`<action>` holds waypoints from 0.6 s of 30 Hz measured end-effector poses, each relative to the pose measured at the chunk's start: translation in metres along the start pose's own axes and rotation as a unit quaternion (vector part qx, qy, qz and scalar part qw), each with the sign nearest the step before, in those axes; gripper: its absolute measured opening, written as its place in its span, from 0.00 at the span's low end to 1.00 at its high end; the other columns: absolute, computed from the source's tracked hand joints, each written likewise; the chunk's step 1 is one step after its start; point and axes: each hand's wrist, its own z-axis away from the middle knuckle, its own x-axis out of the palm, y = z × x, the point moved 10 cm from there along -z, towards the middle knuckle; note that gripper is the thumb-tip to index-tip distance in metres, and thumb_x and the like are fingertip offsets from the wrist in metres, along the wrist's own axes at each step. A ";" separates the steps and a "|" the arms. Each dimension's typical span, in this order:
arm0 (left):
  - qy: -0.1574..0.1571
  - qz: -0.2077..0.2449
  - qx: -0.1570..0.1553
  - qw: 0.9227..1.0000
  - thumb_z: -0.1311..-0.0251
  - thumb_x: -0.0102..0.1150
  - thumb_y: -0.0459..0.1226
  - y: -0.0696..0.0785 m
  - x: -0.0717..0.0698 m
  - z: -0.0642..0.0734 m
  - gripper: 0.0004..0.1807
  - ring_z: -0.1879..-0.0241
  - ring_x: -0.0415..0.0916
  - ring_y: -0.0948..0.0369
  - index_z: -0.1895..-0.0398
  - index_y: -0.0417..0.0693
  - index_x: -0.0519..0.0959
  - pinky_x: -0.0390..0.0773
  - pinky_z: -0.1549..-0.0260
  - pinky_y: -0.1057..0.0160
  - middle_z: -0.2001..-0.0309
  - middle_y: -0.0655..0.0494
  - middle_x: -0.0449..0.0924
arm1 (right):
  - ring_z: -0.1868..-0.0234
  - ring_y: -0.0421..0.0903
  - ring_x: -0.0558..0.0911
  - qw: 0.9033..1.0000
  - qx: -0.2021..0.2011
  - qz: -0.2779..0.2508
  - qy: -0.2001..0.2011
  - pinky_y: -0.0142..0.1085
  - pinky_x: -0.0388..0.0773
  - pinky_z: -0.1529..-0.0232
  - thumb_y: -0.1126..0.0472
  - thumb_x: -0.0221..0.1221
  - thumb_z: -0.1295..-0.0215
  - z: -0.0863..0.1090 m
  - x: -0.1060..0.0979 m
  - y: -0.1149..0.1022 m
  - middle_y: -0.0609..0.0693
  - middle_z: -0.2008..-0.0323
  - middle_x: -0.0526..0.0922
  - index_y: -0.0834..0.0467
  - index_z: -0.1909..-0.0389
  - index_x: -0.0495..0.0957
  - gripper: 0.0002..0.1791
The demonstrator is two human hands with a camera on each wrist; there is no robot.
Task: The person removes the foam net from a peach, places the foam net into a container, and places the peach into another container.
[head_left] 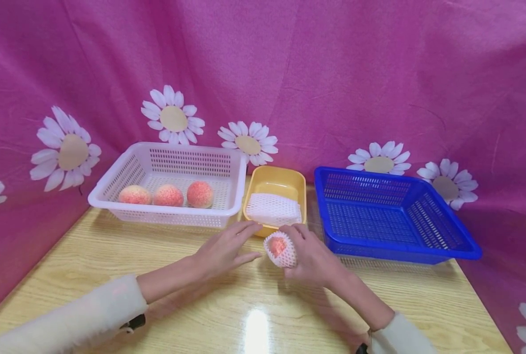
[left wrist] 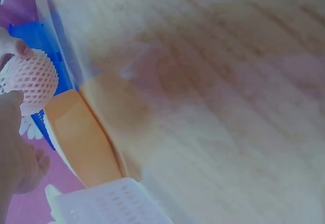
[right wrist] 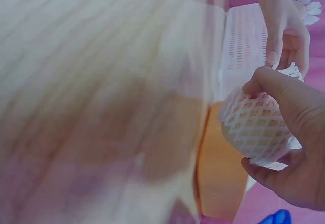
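A peach in a white foam net (head_left: 280, 249) is held in my right hand (head_left: 309, 255), above the table in front of the yellow bin. In the right wrist view, thumb and fingers curl round the netted peach (right wrist: 256, 125). My left hand (head_left: 227, 248) is just left of it, fingers extended and thumb apart, holding nothing. A small gap separates that hand from the peach in the head view. White foam nets (head_left: 273, 209) lie in the yellow bin (head_left: 248, 196) behind both hands.
At the back left stands a white basket (head_left: 134, 209) with three bare peaches (head_left: 168, 195) along its near side. A blue basket (head_left: 391, 248) is at the right. A pink flowered cloth (head_left: 289, 73) hangs behind the wooden table (head_left: 218, 314).
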 end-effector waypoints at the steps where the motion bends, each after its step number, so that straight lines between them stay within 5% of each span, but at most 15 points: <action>1: 0.001 -0.001 0.002 1.000 0.44 0.72 0.46 0.000 -0.001 -0.001 0.34 0.43 0.76 0.50 0.38 0.37 0.74 0.81 0.50 0.58 0.42 0.42 0.76 | 0.55 0.52 0.78 1.000 -0.003 0.008 0.004 0.44 0.81 0.58 0.56 0.79 0.66 -0.001 -0.003 -0.001 0.56 0.46 0.74 0.55 0.36 0.68 0.50; 18: 0.031 -0.007 0.005 0.999 0.44 0.74 0.44 -0.002 -0.029 -0.024 0.34 0.41 0.75 0.48 0.38 0.37 0.74 0.77 0.44 0.55 0.41 0.42 0.76 | 0.57 0.56 0.77 0.998 -0.022 0.034 0.038 0.46 0.81 0.61 0.55 0.77 0.65 -0.012 -0.041 -0.007 0.58 0.47 0.74 0.54 0.37 0.68 0.48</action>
